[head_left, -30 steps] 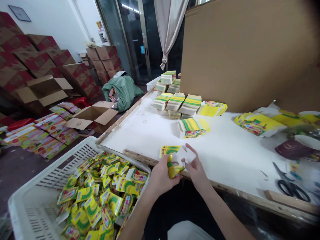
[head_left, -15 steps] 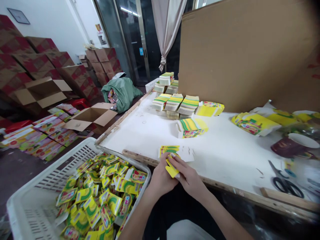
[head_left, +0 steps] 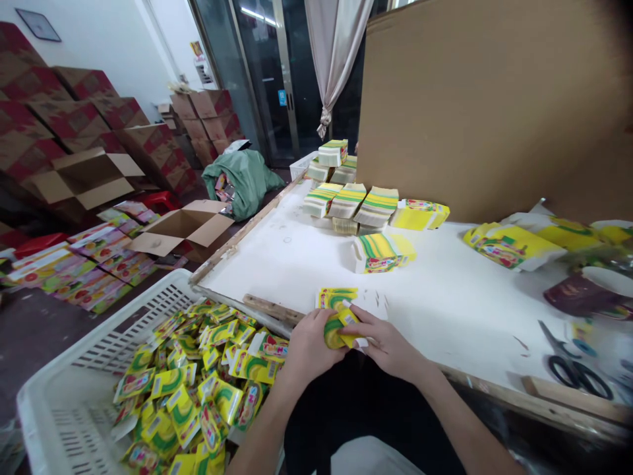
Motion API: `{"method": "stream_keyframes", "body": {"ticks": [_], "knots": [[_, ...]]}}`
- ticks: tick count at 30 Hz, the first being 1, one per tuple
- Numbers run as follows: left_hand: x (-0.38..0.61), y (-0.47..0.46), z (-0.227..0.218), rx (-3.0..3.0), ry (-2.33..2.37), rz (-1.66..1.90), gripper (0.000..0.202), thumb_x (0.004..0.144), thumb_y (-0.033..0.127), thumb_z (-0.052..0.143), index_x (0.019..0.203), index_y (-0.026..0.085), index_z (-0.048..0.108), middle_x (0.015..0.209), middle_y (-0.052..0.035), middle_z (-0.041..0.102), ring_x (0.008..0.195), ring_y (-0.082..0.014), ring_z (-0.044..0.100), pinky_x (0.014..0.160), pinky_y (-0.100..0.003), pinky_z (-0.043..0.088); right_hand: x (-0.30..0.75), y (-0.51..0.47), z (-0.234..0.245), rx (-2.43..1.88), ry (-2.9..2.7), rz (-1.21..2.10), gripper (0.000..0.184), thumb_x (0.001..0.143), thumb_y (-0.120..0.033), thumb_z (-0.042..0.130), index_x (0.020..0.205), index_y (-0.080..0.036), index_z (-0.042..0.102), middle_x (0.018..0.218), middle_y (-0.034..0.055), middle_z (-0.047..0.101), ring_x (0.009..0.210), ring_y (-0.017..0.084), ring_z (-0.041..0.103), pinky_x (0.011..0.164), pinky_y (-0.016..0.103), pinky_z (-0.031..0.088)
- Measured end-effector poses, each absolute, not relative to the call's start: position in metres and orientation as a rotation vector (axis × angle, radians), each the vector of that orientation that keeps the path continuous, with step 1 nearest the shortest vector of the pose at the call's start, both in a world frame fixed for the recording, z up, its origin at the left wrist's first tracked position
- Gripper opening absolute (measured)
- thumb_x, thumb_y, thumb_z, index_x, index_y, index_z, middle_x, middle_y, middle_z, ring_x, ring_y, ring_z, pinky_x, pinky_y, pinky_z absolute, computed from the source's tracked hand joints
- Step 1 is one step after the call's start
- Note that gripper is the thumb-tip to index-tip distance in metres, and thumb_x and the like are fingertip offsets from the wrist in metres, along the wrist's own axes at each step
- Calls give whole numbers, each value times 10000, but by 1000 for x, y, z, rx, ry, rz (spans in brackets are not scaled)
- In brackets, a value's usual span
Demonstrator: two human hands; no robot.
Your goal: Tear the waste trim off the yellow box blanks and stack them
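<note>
Between my two hands is a small yellow and green crayon box (head_left: 334, 332), held over the near edge of the white table (head_left: 277, 264). My left hand (head_left: 314, 343) is closed around its left side. On its right side, the fingers of my right hand (head_left: 378, 336) pinch the box near one end. Just beyond my fingers a flat printed carton (head_left: 336, 296) lies on the table. A stack of flat yellow cartons (head_left: 378, 254) leans over farther back. To my left, a white plastic basket (head_left: 54, 382) holds many small yellow crayon boxes (head_left: 182, 402).
Bundles of flat cartons (head_left: 349, 200) stand at the table's back, before a big cardboard sheet (head_left: 475, 99). More yellow cartons (head_left: 514, 244), a dark mug (head_left: 573, 297), scissors (head_left: 576, 373) and a wooden strip (head_left: 568, 396) lie at right. An open carton (head_left: 185, 227) stands on the floor.
The box has turned in my hands, so its green-banded face now shows. My right hand has shifted slightly right, its fingers now at the box's end. The view has moved a little.
</note>
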State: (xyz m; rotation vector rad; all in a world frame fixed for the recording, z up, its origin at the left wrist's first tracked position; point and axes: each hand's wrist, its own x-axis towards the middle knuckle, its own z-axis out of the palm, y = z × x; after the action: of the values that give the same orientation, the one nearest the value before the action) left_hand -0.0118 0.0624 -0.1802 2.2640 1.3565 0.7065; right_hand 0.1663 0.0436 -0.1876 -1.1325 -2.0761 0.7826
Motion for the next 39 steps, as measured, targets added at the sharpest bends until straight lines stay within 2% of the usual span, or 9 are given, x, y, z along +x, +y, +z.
{"method": "stream_keyframes", "body": {"ticks": [5,10,14,16,19,22,32,34,39], "knots": [[-7,61,-180,2268,1462,685,532,592,263,624,1087,191,444,997,-63,577,910,-236,546,790,-350,436,149,45,-196,-1205,-1968,684,377,733,-53,432,1015,-235,604,1319,84,387,1228,223,348,979,397,341],[-47,65,-174,2312,1489,406,533,597,335,641,1083,200,469,1020,-68,594,936,-240,554,803,-337,429,140,52,-217,-1334,-1759,695,558,727,-188,536,1248,-206,337,1194,84,510,1051,186,523,857,314,451],[-104,70,-172,2325,1979,149,744,521,438,700,1153,128,459,1174,-186,515,1116,-381,417,914,-493,313,159,75,-228,-1685,-1741,455,379,707,-164,534,1084,-172,501,1037,87,571,914,200,554,809,327,446],[-117,71,-173,2279,2018,230,755,588,459,653,1211,104,416,1207,-206,486,1127,-380,410,916,-483,324,165,84,-233,-1743,-1766,404,251,659,-129,575,906,-168,589,926,90,583,895,232,534,820,357,416],[-105,67,-180,2171,1685,418,624,673,456,579,1201,153,445,1137,-131,565,1041,-284,517,880,-380,402,162,89,-238,-1804,-1799,335,151,625,-81,590,749,-168,597,821,77,562,860,242,509,816,364,388],[-74,62,-189,1960,1367,489,516,650,445,610,1101,206,532,985,-61,644,906,-215,589,808,-330,451,157,87,-237,-1844,-1801,284,156,632,-60,564,742,-171,569,804,69,539,826,236,498,783,359,386],[-10,71,-222,1241,1017,812,373,631,355,664,900,112,575,707,-31,611,634,-133,577,598,-264,467,161,85,-233,-1835,-1686,374,128,649,-70,473,657,-192,512,692,42,553,674,189,515,634,312,390],[-3,72,-226,1138,1060,912,387,630,372,665,893,117,542,734,-30,597,650,-130,576,613,-273,474,165,84,-227,-1796,-1666,474,110,643,-94,469,677,-191,508,654,17,560,606,169,516,574,289,392],[19,72,-208,959,883,1217,345,707,363,586,976,158,516,942,-59,595,935,-179,558,845,-335,424,158,69,-206,-1523,-1760,776,110,619,-110,486,678,-203,484,591,-54,526,542,111,491,515,217,397]]}}
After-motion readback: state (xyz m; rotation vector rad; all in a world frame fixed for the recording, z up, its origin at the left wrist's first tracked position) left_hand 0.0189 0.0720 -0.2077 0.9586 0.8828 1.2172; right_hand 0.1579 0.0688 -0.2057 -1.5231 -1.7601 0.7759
